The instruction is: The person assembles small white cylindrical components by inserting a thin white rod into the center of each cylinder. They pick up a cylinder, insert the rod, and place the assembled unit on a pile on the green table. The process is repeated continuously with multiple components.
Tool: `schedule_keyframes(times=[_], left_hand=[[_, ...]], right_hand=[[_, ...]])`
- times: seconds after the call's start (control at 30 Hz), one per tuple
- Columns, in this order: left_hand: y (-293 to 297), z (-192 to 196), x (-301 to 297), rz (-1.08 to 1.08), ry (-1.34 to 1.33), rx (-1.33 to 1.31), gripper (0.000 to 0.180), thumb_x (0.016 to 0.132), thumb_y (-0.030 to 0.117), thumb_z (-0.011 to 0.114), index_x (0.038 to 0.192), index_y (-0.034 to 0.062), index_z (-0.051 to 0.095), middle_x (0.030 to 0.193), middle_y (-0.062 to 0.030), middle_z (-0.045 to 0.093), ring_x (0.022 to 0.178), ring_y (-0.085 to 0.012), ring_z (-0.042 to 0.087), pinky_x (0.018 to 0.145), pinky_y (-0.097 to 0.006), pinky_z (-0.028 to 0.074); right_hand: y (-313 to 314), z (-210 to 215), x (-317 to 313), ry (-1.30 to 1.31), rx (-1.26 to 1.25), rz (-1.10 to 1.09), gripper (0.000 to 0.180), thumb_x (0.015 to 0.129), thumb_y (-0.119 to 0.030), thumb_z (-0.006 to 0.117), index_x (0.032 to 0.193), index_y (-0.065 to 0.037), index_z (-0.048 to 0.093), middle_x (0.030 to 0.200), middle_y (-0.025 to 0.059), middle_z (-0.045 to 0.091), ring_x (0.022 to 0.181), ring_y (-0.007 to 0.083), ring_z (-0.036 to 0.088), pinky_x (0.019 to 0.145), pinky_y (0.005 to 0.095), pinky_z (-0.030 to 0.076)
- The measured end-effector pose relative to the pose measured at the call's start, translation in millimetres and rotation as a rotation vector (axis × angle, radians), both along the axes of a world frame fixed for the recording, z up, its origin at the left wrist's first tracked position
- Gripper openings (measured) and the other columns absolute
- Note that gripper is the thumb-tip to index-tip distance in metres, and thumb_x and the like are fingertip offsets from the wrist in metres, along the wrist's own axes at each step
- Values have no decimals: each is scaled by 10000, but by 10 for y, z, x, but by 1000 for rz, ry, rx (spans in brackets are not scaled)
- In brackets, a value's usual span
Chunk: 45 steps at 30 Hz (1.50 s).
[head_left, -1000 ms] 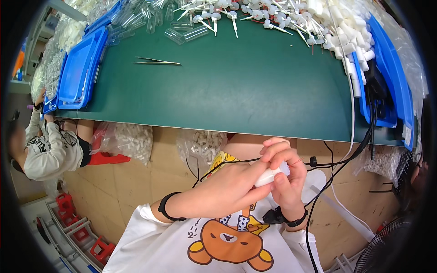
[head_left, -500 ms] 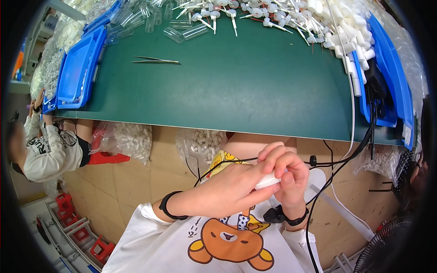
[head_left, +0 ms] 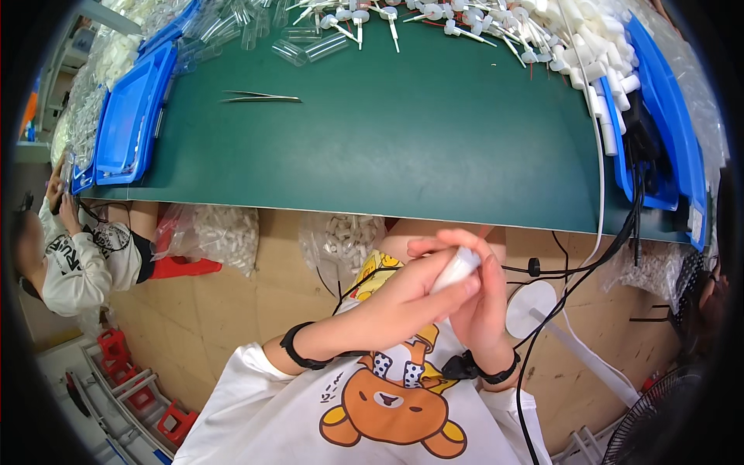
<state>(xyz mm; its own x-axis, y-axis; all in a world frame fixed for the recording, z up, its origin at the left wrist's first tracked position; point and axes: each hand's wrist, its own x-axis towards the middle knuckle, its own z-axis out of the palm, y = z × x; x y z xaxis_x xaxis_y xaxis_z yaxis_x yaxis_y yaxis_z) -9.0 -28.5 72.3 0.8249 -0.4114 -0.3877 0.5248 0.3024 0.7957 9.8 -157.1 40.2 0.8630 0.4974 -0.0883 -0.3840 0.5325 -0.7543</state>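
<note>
Above my lap, just below the table's near edge, my left hand [head_left: 403, 298] grips a small white plastic cylinder [head_left: 456, 270], its thumb pressed along the side. The cylinder is tilted, with its upper end pointing up and right; my left hand covers the lower end. My right hand [head_left: 484, 310] is cupped against the cylinder from the right, fingers stretched out behind its upper end. Whether its palm bears any of the weight is hidden. Thin tweezers [head_left: 262, 98] lie on the green table [head_left: 372, 147], away from both hands.
Clear tubes [head_left: 306, 50], white stemmed parts with red wires [head_left: 391, 27] and white cylinders [head_left: 593, 70] are heaped along the far side. Blue trays [head_left: 132, 116] flank the table. Black cables [head_left: 566, 275] hang at right. Another person [head_left: 85, 260] sits at left.
My right fingers have uncurled from over the cylinder and straightened behind it. The cylinder has risen slightly and tipped more upright in my left hand, showing more of its upper end.
</note>
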Motion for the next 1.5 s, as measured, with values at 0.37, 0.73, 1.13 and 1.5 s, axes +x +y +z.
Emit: schedule_keyframes(times=[0.37, 0.73, 1.13, 1.5], left_hand=[[-238, -513, -106, 296, 17, -59, 231, 970, 274, 411, 888, 66, 467, 708, 23, 419, 613, -64, 388, 571, -214, 339], [-324, -705, -75, 435, -48, -87, 173, 961, 232, 441, 890, 74, 438, 752, 41, 421, 672, -48, 382, 607, -208, 343], [-464, -520, -37, 566, 22, 170, 242, 961, 281, 450, 827, 80, 459, 670, 52, 424, 613, -37, 390, 540, -213, 327], [-130, -398, 23, 299, -36, 180, 172, 954, 242, 472, 902, 78, 474, 763, 50, 459, 679, -17, 403, 568, -195, 351]], right_hand=[[-21, -82, -106, 160, -386, -17, 436, 851, -74, 607, 1223, -9, 390, 1056, 78, 537, 953, 103, 511, 794, 234, 425], [177, -246, -7, 104, -509, -177, 314, 741, -81, 673, 1002, 19, 531, 843, 48, 590, 767, 85, 538, 677, 240, 460], [114, -227, 94, 131, -521, -122, 212, 772, -46, 587, 957, 52, 559, 855, 72, 601, 760, 118, 554, 679, 247, 459], [355, -286, -51, 344, -240, -205, 230, 851, -158, 584, 974, 30, 535, 864, 42, 574, 812, 85, 531, 717, 229, 441]])
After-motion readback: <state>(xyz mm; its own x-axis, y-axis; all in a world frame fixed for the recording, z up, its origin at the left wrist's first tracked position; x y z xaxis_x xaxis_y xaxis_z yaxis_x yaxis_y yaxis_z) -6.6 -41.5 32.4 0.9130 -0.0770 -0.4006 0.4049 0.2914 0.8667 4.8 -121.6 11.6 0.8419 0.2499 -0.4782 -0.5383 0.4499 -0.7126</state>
